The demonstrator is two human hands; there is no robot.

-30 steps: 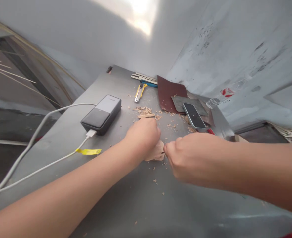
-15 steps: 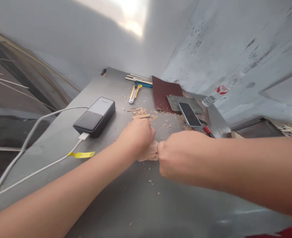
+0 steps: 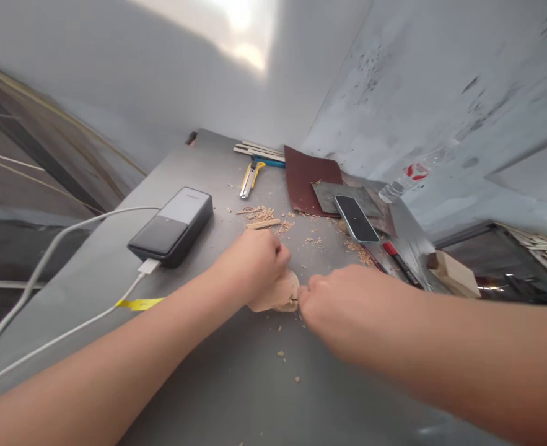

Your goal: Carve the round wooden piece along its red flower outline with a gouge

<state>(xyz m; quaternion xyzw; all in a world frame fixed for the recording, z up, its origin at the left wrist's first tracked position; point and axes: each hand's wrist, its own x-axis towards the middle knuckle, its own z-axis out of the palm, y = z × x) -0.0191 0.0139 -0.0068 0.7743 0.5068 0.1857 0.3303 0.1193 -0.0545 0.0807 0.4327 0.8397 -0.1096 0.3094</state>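
Note:
My left hand (image 3: 259, 263) is closed on a pale wooden piece (image 3: 280, 294) just above the grey table (image 3: 259, 384). At the right edge of that piece is my right hand (image 3: 333, 300), its fingers curled round something mostly hidden. A thin dark tip shows between those fingers and the wood. Wood shavings (image 3: 261, 215) and a short wooden strip (image 3: 262, 224) lie beyond my left hand, with small crumbs of wood nearer to me.
A power bank (image 3: 173, 226) with white cables sits at left. Farther back are a yellow cutter (image 3: 249, 179), wooden strips and brown sandpaper (image 3: 310, 176). At right lie a phone (image 3: 357, 218), a red-black marker (image 3: 402, 265), a wood block (image 3: 454, 275) and a bottle (image 3: 406, 176).
My right hand and forearm have moved lower, uncovering the marker and wood block. More of the wooden piece shows between the hands. The view has shifted slightly.

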